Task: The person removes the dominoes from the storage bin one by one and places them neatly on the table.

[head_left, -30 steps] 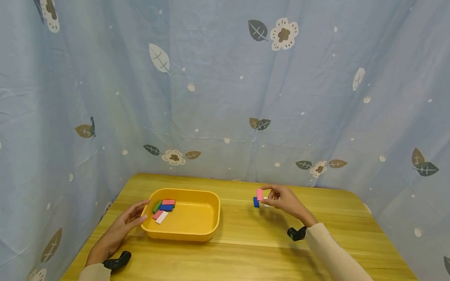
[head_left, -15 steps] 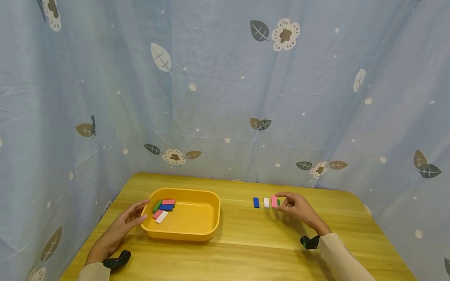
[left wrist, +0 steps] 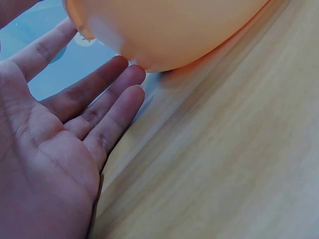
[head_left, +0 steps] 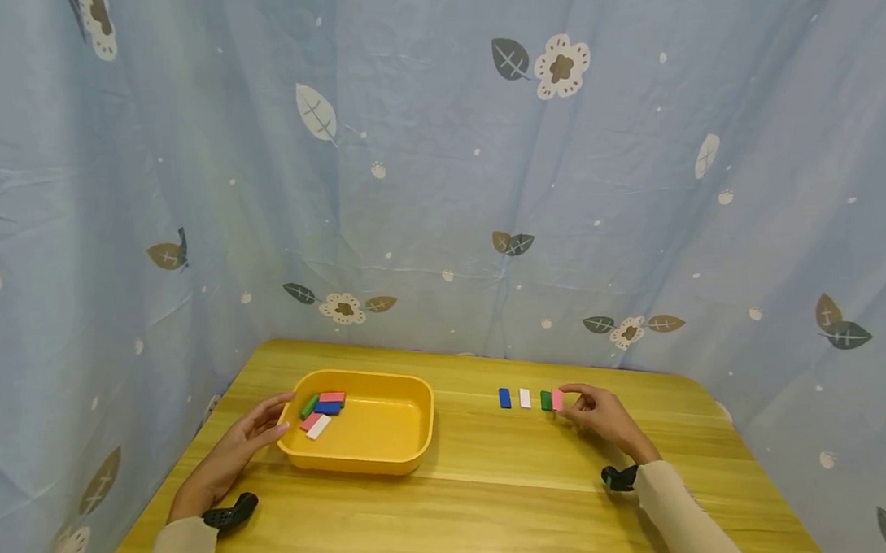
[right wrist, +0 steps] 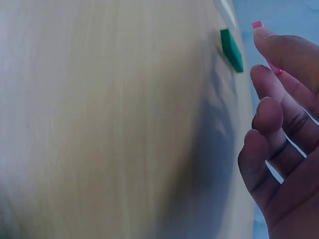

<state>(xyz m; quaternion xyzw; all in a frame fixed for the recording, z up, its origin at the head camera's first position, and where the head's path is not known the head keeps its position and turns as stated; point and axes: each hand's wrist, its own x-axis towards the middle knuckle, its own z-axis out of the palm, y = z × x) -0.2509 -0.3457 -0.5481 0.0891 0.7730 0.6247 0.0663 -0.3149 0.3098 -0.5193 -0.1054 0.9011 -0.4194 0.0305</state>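
Observation:
In the head view my right hand point(head_left: 602, 417) pinches a pink block point(head_left: 557, 399) between thumb and fingertips. It is right beside a green block point(head_left: 546, 401) on the table. Only small bits of the pink block point(right wrist: 257, 24) show past the thumb in the right wrist view, with the green block point(right wrist: 232, 51) lower on the tabletop. A white block point(head_left: 525, 398) and a blue block point(head_left: 504, 398) lie to the left in the same row. My left hand point(head_left: 232, 451) touches the left end of a yellow tray point(head_left: 369, 460) with loosely extended fingers point(left wrist: 114, 112).
Inside the tray, at its left end, sit several blocks: a green one point(head_left: 311, 407), a blue one point(head_left: 328, 408), a white one point(head_left: 319, 428) and pink ones. A wooden table point(head_left: 458, 512) bears everything, and a blue patterned curtain point(head_left: 440, 187) hangs behind and beside it.
My right hand has carried the pink block rightward, from above the blue and white blocks, past the white one, to the right side of the green block. The left hand and tray stay put.

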